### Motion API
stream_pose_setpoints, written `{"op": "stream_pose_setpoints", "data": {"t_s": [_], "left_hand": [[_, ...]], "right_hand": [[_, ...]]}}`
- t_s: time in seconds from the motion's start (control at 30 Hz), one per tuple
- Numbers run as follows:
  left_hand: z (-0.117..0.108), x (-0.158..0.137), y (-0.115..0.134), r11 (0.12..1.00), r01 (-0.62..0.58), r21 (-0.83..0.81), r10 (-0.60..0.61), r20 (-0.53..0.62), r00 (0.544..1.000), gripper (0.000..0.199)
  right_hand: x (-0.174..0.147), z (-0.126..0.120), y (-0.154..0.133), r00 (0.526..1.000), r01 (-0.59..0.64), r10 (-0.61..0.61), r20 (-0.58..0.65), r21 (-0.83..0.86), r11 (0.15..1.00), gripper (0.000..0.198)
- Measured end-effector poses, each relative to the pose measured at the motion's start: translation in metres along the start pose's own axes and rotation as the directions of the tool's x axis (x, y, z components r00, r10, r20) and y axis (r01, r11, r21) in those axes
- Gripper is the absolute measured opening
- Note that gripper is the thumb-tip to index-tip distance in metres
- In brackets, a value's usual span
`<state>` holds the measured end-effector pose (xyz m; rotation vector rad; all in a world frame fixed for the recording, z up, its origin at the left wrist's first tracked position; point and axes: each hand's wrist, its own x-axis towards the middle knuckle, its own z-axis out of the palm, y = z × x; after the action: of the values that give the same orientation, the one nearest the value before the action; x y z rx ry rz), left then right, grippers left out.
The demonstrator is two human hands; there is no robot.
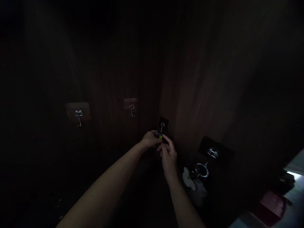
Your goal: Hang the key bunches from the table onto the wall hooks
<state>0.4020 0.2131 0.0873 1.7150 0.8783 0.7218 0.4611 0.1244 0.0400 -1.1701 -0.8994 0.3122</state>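
My left hand (149,139) is closed around a small shiny metal trinket (156,134) with a yellow-green patch on it; the dim light hides its exact kind. Just above it hangs a metal hook (162,126) on a dark adhesive plate, near the inner corner. My right hand (169,153) is close beside the left, its index finger stretched toward the trinket and the hook. The other right fingers are bent, with nothing visible in them. Whether the trinket touches the hook I cannot tell.
Dark wood panels meet at a corner. Two hooks, one far left (79,117) and one nearer the corner (131,109), are on the left panel. On the right panel, another hook (213,153) stands above a ring-shaped ornament (201,170) and a pale petal-like piece (188,179). A pink-red box (272,205) lies lower right.
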Motion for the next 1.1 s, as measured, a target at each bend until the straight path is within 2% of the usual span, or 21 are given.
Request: {"op": "stream_pose_setpoints", "data": {"t_s": [0.1,0.23,0.33,0.47,0.57,0.73,0.9,1.0,1.1], "left_hand": [[0.000,0.001,0.002,0.993,-0.025,0.116,0.029,-0.030,0.999,0.026],[-0.007,-0.005,0.007,0.964,-0.033,0.263,0.049,-0.055,0.997,0.030],[-0.014,-0.010,0.014,0.926,-0.055,0.373,0.100,-0.102,0.990,0.031],[-0.023,-0.010,0.024,0.898,-0.084,0.431,0.152,-0.128,0.980,0.028],[-0.028,-0.006,0.028,0.914,-0.095,0.395,0.142,-0.091,0.986,0.030],[-0.033,-0.012,0.029,0.969,-0.080,0.232,0.081,0.007,0.997,0.030],[-0.040,-0.027,0.028,0.991,-0.088,-0.105,0.092,0.035,0.995,0.026],[-0.048,-0.052,0.011,0.994,-0.071,-0.081,0.072,0.009,0.997,0.032],[-0.061,-0.100,-0.027,1.000,-0.021,-0.001,0.021,-0.004,1.000,0.033]], "right_hand": [[0.015,-0.002,-0.012,0.990,-0.018,0.033,0.138,-0.106,0.994,0.048],[0.030,-0.002,-0.013,0.979,-0.062,0.090,0.182,-0.151,0.987,0.057],[0.032,0.001,-0.005,0.973,-0.081,0.109,0.204,-0.141,0.987,0.060],[0.031,0.003,0.002,0.961,-0.163,0.166,0.221,-0.029,0.986,0.068],[0.032,0.004,0.005,0.952,-0.216,0.202,0.231,0.033,0.976,0.072],[0.035,0.004,0.011,0.955,-0.210,0.196,0.224,0.038,0.977,0.071],[0.035,0.004,0.009,0.958,-0.188,0.183,0.223,0.002,0.982,0.068],[0.029,0.001,0.002,0.960,-0.156,0.158,0.231,-0.028,0.987,0.067],[0.008,-0.004,-0.006,0.966,-0.103,0.117,0.230,-0.070,0.992,0.064]]}}
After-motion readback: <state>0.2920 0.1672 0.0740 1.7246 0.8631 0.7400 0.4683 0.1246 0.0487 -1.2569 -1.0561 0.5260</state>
